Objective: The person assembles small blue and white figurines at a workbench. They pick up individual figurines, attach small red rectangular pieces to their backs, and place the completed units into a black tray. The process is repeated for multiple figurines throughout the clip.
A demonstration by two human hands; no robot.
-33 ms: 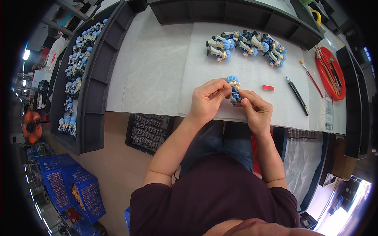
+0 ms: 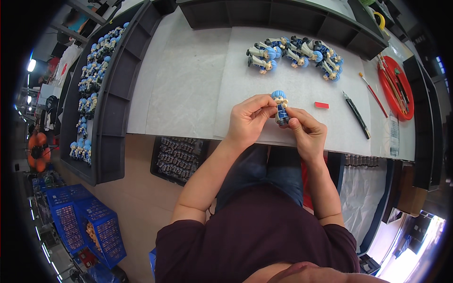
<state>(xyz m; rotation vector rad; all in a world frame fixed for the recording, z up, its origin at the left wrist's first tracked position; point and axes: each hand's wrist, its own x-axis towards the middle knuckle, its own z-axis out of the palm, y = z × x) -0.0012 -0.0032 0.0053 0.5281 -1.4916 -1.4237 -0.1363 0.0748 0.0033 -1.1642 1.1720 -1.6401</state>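
Over the near part of the table (image 2: pixel 184 94), a small figurine (image 2: pixel 281 113) with light blue hair and a blue outfit is held upright between both hands. The fingertips of my left hand (image 2: pixel 249 118) are pinched at its left side, by the arm. My right hand (image 2: pixel 309 133) grips it from the right, thumb and fingers around its lower body. The fingers partly cover the sides of the figurine. Beyond my hands lies a group of similar figurines (image 2: pixel 298 56), several of them on their sides. A small red block (image 2: pixel 321 105) rests to the right.
A dark pen-like tool (image 2: pixel 356 114), a red-handled brush (image 2: pixel 373 94) and a red oval tray (image 2: pixel 409 101) with brushes lie at right. A grey crate (image 2: pixel 108 137) with more figurines stands left; another grey crate (image 2: pixel 278 16) borders the back. Blue baskets (image 2: pixel 101 231) sit lower left.
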